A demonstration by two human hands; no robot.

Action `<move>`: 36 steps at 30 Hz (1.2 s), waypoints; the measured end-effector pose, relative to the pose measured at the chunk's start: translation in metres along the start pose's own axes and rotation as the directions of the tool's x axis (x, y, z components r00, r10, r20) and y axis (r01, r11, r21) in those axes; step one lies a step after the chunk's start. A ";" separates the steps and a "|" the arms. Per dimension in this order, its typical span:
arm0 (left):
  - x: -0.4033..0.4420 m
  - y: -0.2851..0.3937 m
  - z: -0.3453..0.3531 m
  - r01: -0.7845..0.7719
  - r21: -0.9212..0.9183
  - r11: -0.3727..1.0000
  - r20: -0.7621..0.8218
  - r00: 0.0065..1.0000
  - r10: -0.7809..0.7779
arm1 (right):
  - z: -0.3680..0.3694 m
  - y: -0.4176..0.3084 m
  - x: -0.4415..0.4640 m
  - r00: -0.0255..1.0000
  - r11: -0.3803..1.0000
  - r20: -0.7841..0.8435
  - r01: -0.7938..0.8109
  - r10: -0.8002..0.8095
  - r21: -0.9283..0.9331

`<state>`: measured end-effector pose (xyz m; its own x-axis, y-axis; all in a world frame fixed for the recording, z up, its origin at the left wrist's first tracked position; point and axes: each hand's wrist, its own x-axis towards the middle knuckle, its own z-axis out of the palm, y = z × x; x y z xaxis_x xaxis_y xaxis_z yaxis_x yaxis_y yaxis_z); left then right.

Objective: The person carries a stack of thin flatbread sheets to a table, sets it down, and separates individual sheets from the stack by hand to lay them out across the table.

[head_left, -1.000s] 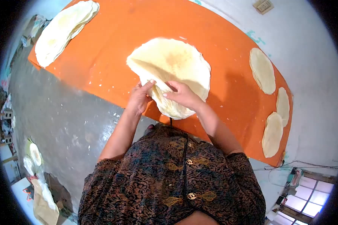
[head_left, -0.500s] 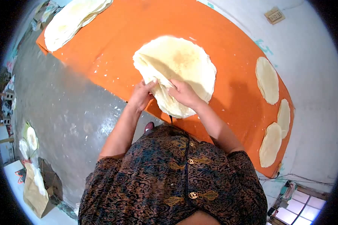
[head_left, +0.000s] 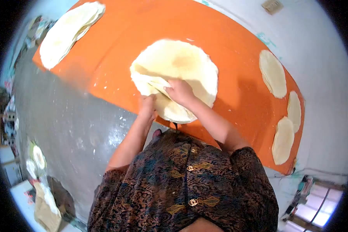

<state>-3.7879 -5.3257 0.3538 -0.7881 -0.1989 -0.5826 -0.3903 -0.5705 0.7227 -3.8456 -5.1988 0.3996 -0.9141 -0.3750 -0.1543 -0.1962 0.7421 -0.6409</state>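
Observation:
A stack of thin, round, pale flatbreads [head_left: 189, 58] lies in front of me near the table's front edge. The near-left part of the upper sheet is lifted and bent into a fold. My right hand [head_left: 180, 92] is closed on that raised fold, with the thumb on its near side. Lower and to the left, my left hand [head_left: 147, 106] is closed at the near-left rim, pinching the flatbread's edge; its fingertips are partly hidden.
The stack rests on an orange-covered table [head_left: 116, 58]. A folded flatbread pile [head_left: 67, 33] lies at the far left. Along the right side sit more piles [head_left: 272, 73], [head_left: 294, 112], [head_left: 283, 140]. Grey floor [head_left: 65, 112] and a brown paper bag [head_left: 46, 210] are to the left.
My right hand has shifted slightly left with the fold. My left hand has moved down toward the table edge, and the raised sheet sits lower and flatter. The whole view has tilted slightly.

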 end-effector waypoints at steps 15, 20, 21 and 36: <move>0.070 -0.013 -0.104 0.228 -0.014 0.974 0.318 0.924 -0.211 | -0.219 0.192 -0.157 0.575 0.453 -0.512 0.257 0.638 0.853; 0.071 -0.012 -0.105 0.271 -0.020 0.962 0.400 0.884 -0.241 | -0.088 0.352 -0.307 0.152 0.324 -0.321 0.009 0.935 0.946; 0.068 -0.008 -0.106 0.292 -0.009 0.956 0.423 0.868 -0.261 | -0.063 0.386 -0.315 0.015 0.490 -0.527 -0.392 0.850 0.779; 0.018 0.022 -0.056 0.309 -0.313 0.898 0.653 0.756 -0.033 | 0.031 -0.019 -0.039 0.995 0.994 -0.006 0.095 -0.095 0.045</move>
<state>-3.7842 -5.3866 0.3384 -0.8943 0.3888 -0.2213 -0.4451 -0.8233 0.3521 -3.7947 -5.2156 0.3944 -0.8934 -0.4404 -0.0884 -0.2661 0.6775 -0.6857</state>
